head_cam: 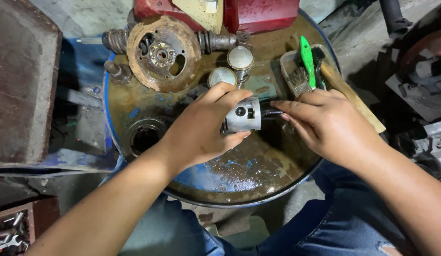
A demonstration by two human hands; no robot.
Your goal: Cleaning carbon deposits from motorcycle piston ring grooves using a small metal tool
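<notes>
Your left hand is wrapped around a small grey metal piston, thumb underneath and fingers curled over the top, holding it on its side just above the middle of the drum top. The round pin hole in the piston's side wall faces up at you. Your right hand comes in from the right, fingers pinched together on a thin dark rod that meets the piston's right end; you cannot tell how far the rod goes inside.

The drum top under your hands is a blue barrel lid, rusty and wet with oily patches, and its round bung opening sits near the left edge. Toward the far edge, two more pistons stand upright just behind your left fingers, one beside the other. Left of them a rusty round plate with a hub and holes lies against coil springs. A red engine housing rests at the far edge.

At the right edge, a clear plastic tray holds a wire brush with a green handle and a paintbrush, and a wooden strip lies slanted beside it, passing behind your right hand. Wrenches show in a box off the drum at the lower left corner.
</notes>
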